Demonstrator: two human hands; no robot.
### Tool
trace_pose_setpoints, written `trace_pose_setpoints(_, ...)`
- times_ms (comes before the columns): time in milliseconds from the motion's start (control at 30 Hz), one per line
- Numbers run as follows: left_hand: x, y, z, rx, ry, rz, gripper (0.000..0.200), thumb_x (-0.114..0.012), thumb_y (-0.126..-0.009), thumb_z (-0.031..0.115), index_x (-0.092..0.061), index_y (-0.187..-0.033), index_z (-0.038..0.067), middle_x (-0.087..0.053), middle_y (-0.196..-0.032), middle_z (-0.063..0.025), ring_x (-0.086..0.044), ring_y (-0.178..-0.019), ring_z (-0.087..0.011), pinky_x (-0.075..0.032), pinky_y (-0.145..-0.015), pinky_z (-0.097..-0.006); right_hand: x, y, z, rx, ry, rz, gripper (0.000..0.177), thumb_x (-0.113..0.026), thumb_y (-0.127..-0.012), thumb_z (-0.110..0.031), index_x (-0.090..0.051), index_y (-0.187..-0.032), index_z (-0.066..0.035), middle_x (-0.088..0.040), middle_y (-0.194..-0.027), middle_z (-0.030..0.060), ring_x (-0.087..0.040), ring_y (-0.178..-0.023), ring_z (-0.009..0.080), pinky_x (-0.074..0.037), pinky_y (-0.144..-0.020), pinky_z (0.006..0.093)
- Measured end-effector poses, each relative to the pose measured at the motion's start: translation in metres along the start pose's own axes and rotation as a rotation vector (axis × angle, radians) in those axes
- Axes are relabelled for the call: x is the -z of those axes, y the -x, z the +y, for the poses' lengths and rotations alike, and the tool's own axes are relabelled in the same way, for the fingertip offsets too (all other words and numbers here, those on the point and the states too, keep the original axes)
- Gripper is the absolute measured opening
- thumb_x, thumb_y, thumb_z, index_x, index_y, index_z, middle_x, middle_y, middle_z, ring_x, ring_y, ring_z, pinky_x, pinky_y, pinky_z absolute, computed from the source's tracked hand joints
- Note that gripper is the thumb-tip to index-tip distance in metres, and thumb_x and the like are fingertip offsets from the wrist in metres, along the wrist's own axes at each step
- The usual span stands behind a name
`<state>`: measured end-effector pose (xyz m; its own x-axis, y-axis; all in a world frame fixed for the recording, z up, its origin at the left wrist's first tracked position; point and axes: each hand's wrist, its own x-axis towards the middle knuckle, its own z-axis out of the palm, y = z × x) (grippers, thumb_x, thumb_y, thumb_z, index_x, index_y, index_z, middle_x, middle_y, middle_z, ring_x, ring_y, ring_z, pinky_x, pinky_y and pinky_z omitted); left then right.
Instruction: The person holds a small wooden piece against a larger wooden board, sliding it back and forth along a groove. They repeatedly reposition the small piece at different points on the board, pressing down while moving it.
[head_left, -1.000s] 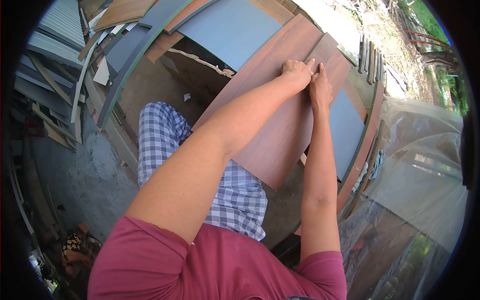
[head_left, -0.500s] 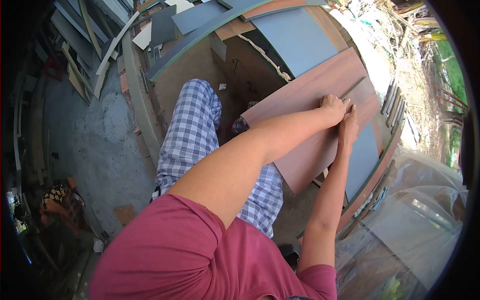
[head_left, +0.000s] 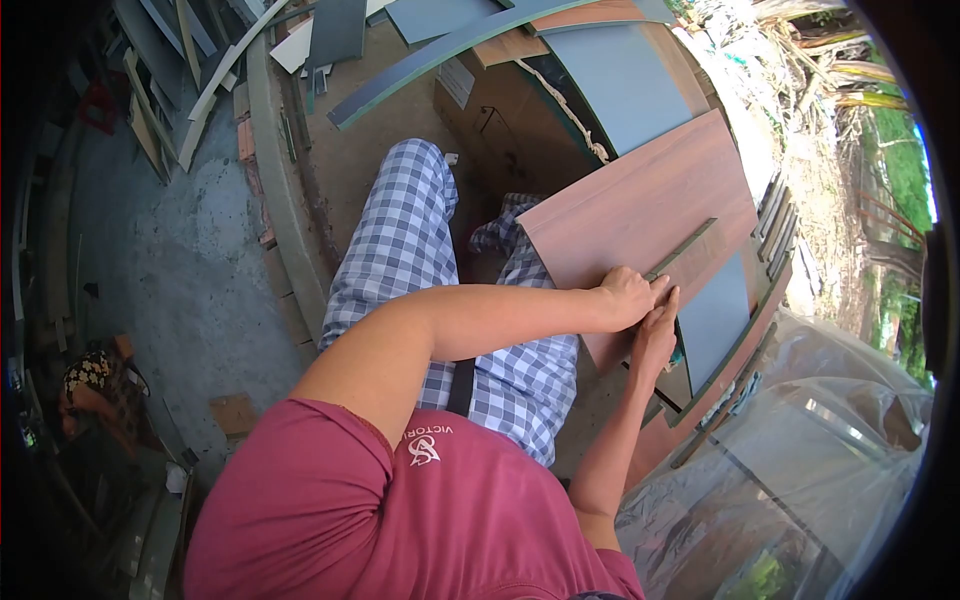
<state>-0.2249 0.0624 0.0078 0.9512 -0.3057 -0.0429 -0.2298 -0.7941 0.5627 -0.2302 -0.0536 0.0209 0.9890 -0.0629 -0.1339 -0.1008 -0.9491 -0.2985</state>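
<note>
A wide brown wood-grain board (head_left: 610, 200) lies aslant in front of me and reaches over my right thigh. On it rests a narrow wood-grain strip (head_left: 690, 255) with a dark greenish edge. My left hand (head_left: 628, 297) is closed at the strip's near end, its fingertips hidden behind the knuckles. Beside it, my right hand (head_left: 655, 335) meets the same end, with the index finger stretched along it and the others curled in. Both hands touch each other there. Any small tool between the fingers cannot be made out.
Blue-grey panels (head_left: 625, 85) lie beyond and under the board. A long curved-looking green-edged strip (head_left: 430, 65) crosses above a dark box-like frame (head_left: 500, 120). Offcuts lean at upper left, over a concrete floor (head_left: 200, 240). Clear plastic sheeting (head_left: 790, 470) covers the lower right.
Both hands have moved down the board toward my body, and the strip has come nearer with them. The view has shifted slightly; the big board stays in much the same place.
</note>
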Motion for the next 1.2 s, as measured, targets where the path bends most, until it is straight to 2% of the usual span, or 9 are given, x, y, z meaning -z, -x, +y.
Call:
trace_pose_setpoints(100,-0.001,0.025,0.002,-0.023,0.015,-0.028,0.061,-0.050,-0.084,0.024,-0.028,-0.134,-0.001,-0.066,-0.075,-0.0158,-0.066,-0.069,-0.0263,-0.051,-0.059,-0.0345,-0.004,0.029,0.000,0.058,-0.033,0.037,0.052,-0.042,-0.090,-0.028,-0.026,-0.138,-0.016,-0.062,-0.075,0.0220,-0.061,-0.071,0.0360,-0.044,-0.063,0.0423)
trace_pose_setpoints(267,0.002,0.059,-0.001,-0.041,0.008,-0.037,0.060,-0.050,-0.084,0.026,-0.029,-0.134,0.001,-0.065,-0.073,-0.0156,-0.066,-0.067,-0.0267,-0.051,-0.057,-0.0350,-0.005,0.063,-0.007,-0.009,-0.051,-0.038,0.048,-0.036,-0.092,-0.026,-0.024,-0.138,-0.015,-0.062,-0.073,0.0221,-0.061,-0.071,0.0362,-0.044,-0.062,0.0432)
trace_pose_setpoints(567,0.018,0.076,-0.013,-0.013,0.014,-0.052,0.056,-0.050,-0.085,0.027,-0.034,-0.133,0.004,-0.065,-0.071,-0.0148,-0.065,-0.064,-0.0272,-0.050,-0.055,-0.0364,-0.009,0.074,-0.022,0.022,-0.027,-0.106,0.048,-0.034,-0.093,-0.027,-0.026,-0.137,-0.010,-0.060,-0.072,0.0250,-0.060,-0.068,0.0386,-0.044,-0.060,0.0439)
trace_pose_setpoints(600,0.019,0.073,-0.015,-0.006,0.007,-0.060,0.056,-0.051,-0.085,0.028,-0.034,-0.133,0.004,-0.065,-0.070,-0.0143,-0.065,-0.063,-0.0272,-0.050,-0.054,-0.0364,-0.012,0.071,-0.022,0.072,-0.040,-0.075,0.050,-0.037,-0.091,-0.024,-0.024,-0.137,-0.006,-0.059,-0.066,0.0246,-0.060,-0.063,0.0389,-0.045,-0.058,0.0465)
trace_pose_setpoints(700,0.019,0.062,-0.018,-0.004,0.000,-0.019,0.057,-0.052,-0.085,0.029,-0.035,-0.133,0.004,-0.064,-0.069,-0.0139,-0.064,-0.062,-0.0271,-0.050,-0.054,-0.0367,-0.006,0.060,-0.028,0.074,-0.049,-0.083,0.050,-0.037,-0.091,-0.023,-0.026,-0.136,-0.006,-0.059,-0.066,0.0247,-0.060,-0.063,0.0396,-0.045,-0.058,0.0467)
trace_pose_setpoints(767,0.023,0.052,-0.018,-0.019,0.002,-0.053,0.058,-0.053,-0.084,0.030,-0.035,-0.133,0.005,-0.064,-0.069,-0.0151,-0.064,-0.063,-0.0287,-0.050,-0.055,-0.0379,-0.011,0.048,-0.021,0.139,-0.045,-0.018,0.049,-0.038,-0.091,-0.025,-0.028,-0.136,-0.007,-0.060,-0.067,0.0249,-0.060,-0.064,0.0407,-0.046,-0.058,0.0472)
trace_pose_setpoints(833,0.025,0.039,-0.018,0.033,-0.025,-0.038,0.056,-0.053,-0.085,0.030,-0.035,-0.133,0.007,-0.064,-0.069,-0.0158,-0.064,-0.064,-0.0305,-0.050,-0.056,-0.0395,-0.010,0.033,-0.021,0.092,-0.036,-0.020,0.048,-0.038,-0.091,-0.026,-0.029,-0.135,-0.009,-0.060,-0.069,0.0255,-0.060,-0.065,0.0411,-0.046,-0.058,0.0477)
trace_pose_setpoints(967,0.024,0.002,-0.021,0.038,-0.021,-0.029,0.056,-0.051,-0.086,0.032,-0.034,-0.134,0.011,-0.064,-0.072,-0.0174,-0.064,-0.070,-0.0324,-0.050,-0.062,-0.0420,-0.005,-0.001,-0.020,0.053,-0.030,0.003,0.047,-0.039,-0.091,-0.025,-0.032,-0.134,-0.010,-0.060,-0.069,0.0255,-0.060,-0.065,0.0409,-0.046,-0.058,0.0478)
trace_pose_setpoints(1200,0.028,-0.085,-0.020,0.057,-0.067,-0.088,0.053,-0.047,-0.089,0.033,-0.032,-0.136,0.012,-0.064,-0.086,-0.0188,-0.062,-0.085,-0.0338,-0.048,-0.073,-0.0434,0.002,-0.082,-0.006,0.022,-0.061,0.098,0.045,-0.040,-0.090,-0.027,-0.038,-0.132,-0.012,-0.061,-0.076,0.0261,-0.060,-0.076,0.0411,-0.046,-0.068,0.0476)
